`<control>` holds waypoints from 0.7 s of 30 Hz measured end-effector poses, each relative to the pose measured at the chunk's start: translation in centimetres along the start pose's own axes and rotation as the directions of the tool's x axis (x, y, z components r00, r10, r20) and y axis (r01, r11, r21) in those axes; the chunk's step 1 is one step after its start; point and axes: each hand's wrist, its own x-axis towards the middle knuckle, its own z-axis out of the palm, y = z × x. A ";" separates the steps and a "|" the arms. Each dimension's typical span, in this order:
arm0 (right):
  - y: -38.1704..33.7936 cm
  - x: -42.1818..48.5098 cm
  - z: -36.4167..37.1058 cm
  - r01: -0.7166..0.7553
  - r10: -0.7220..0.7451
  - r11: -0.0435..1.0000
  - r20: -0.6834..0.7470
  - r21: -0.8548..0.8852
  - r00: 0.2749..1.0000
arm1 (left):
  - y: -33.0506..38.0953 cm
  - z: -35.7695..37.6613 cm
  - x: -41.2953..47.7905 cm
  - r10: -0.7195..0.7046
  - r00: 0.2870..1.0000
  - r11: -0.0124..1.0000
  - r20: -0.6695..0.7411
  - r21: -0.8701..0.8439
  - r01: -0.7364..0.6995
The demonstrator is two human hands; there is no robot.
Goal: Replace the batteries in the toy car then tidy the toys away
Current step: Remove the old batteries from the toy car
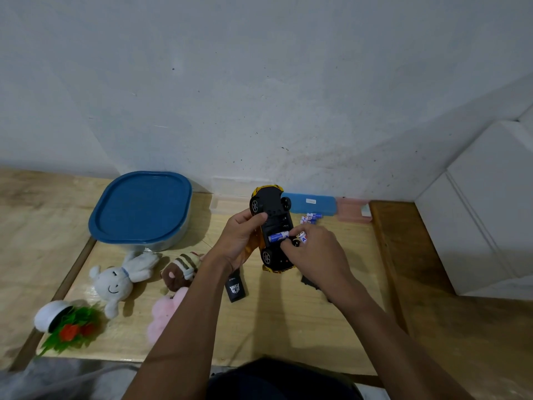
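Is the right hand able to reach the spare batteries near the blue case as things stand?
Probably yes: the spare batteries lie just beyond the right hand with nothing between, but it pinches a battery.

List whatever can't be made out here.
Head view only:
- Box contents: blue lid covers them.
- Pink plush: left forearm hides part.
- Black piece: right forearm covers most.
- Battery end in the car: right hand fingers hide it.
- Blue case label: too small to read.
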 end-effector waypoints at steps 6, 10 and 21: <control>-0.6 -0.3 0.9 -0.002 0.002 1.000 0.014 0.027 1.000 | -0.1 0.5 0.1 0.014 0.999 0.999 0.035 0.043 -0.015; -0.9 -0.6 1.1 -0.014 0.015 1.000 -0.071 0.014 0.997 | -0.3 0.8 0.3 0.033 0.999 0.999 0.027 0.025 -0.034; -0.2 -0.4 0.9 -0.088 0.095 0.990 -0.061 0.110 0.994 | -0.2 0.8 0.3 0.067 0.998 0.997 0.023 0.022 -0.067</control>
